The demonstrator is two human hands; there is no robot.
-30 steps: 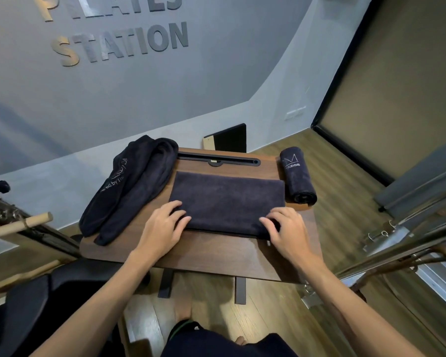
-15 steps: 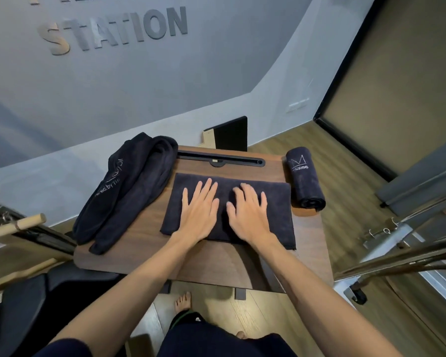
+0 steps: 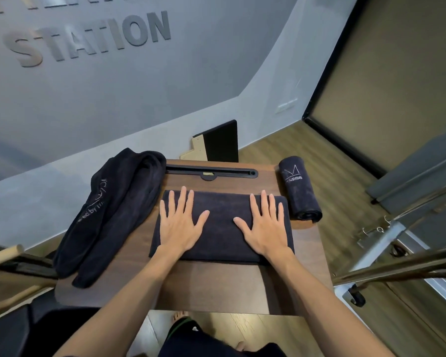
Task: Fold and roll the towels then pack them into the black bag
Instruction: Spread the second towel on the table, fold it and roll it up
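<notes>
Towel [image 3: 220, 228], dark, folded to a flat strip at the middle of the table [image 3: 216, 287] — left hand [image 3: 180, 225] and right hand [image 3: 264, 228] pressed flat on it, fingers spread; folding apparently finished — next, rolling from one end.

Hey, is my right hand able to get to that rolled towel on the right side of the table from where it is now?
Probably yes. The right hand lies flat on the folded towel, and the rolled towel sits just beyond that towel's right edge with nothing between them.
</notes>
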